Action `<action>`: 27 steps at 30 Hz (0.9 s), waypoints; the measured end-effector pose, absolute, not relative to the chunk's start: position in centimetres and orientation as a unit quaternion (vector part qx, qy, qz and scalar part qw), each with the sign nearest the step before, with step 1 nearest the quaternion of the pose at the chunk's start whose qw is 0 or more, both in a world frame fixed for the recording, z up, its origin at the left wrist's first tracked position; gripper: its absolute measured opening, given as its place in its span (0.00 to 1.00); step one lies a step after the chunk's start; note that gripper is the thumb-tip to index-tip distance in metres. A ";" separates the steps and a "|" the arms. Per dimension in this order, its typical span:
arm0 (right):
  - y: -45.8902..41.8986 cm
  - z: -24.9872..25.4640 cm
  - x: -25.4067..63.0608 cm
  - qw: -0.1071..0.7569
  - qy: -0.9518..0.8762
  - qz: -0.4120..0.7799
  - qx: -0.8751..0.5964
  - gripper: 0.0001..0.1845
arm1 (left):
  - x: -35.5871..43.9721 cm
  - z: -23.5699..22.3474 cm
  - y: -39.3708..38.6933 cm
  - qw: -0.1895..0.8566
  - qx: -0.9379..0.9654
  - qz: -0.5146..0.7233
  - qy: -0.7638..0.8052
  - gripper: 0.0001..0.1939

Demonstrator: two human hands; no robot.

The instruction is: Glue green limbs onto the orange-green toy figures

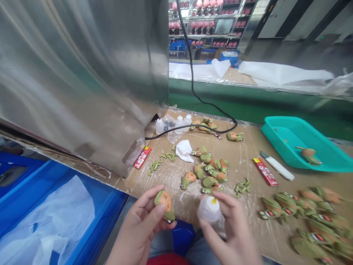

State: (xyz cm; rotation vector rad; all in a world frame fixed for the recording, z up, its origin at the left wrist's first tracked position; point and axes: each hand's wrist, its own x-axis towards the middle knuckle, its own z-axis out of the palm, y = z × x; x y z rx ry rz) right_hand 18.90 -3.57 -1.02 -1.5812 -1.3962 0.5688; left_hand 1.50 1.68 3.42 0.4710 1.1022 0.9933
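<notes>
My left hand [142, 224] pinches a small green and orange toy figure [165, 205] between thumb and fingers, its orange side with dark slots turned up. In my right hand [231, 228] is a white squeeze bottle [209, 210] with a yellow tip, held apart from the figure and slightly blurred. Just beyond both hands lies a cluster of similar toy figures [211, 171] on the cardboard-covered table [176, 198]. Small green curved parts [242, 187] lie right of that cluster, and more green parts [155, 166] lie to its left.
A teal tray [292, 147] holding a figure stands at back right, near a white-handled knife [278, 167] and a red packet [266, 172]. More figures [317, 221] crowd the right. A black cable [193, 81] crosses the back; a metal panel [82, 73] walls the left above a blue bin [110, 206].
</notes>
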 end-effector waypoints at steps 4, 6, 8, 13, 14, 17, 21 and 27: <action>-2.5 -3.5 17.5 0.413 -0.580 0.173 -0.681 0.18 | 1.9 3.1 1.6 0.700 0.219 0.441 0.517 0.21; -2.7 -3.6 18.1 0.401 -0.589 0.138 -0.688 0.21 | 2.0 3.0 1.5 0.700 0.218 0.437 0.521 0.21; -3.3 -3.1 19.9 0.394 -0.594 0.086 -0.696 0.18 | 1.9 2.9 1.4 0.699 0.217 0.432 0.527 0.21; -3.3 -3.0 26.2 0.318 -0.624 0.004 -0.714 0.09 | 2.0 3.1 1.4 0.706 0.213 0.423 0.526 0.21; -3.0 -3.3 27.1 0.294 -0.637 0.012 -0.713 0.10 | 2.1 3.2 1.4 0.713 0.213 0.420 0.520 0.21; -2.5 -4.3 28.1 0.246 -0.656 0.038 -0.713 0.11 | 2.2 3.3 1.2 0.733 0.212 0.407 0.502 0.20; -3.8 -3.5 26.9 0.266 -0.633 0.051 -0.725 0.13 | 1.9 3.0 0.9 0.764 0.203 0.380 0.481 0.18; -6.4 1.3 21.4 0.461 -0.458 0.459 -0.606 0.07 | 1.9 2.6 0.3 0.805 0.213 0.347 0.432 0.16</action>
